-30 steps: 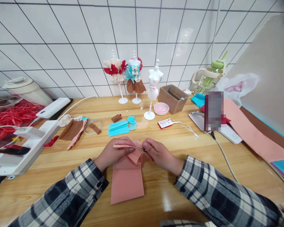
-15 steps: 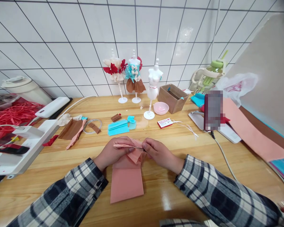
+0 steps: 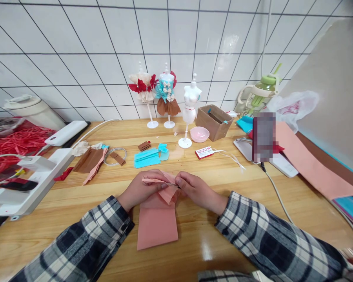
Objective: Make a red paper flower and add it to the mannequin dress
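Note:
My left hand is closed on salmon-pink crepe paper, its thumb pressing the gathered upper part. A narrow pink strip sticks out leftward over that thumb. My right hand is closed at the paper's right edge, fingers pinched round a thin metal tool. The tool lies across the paper between both hands; its kind cannot be made out, and its far end is hidden by my right fingers. Below the hands, a flat folded pink paper rests on the wooden table, apparently part of the same piece.
Two dressed mini mannequins and a bare white mannequin stand behind. Near them are a pink bowl, a cardboard box and blue paper. A power strip lies left; a phone stands right.
Both hands keep their hold on the pink paper and the metal tool. The view shifts very slightly; otherwise hardly anything has moved.

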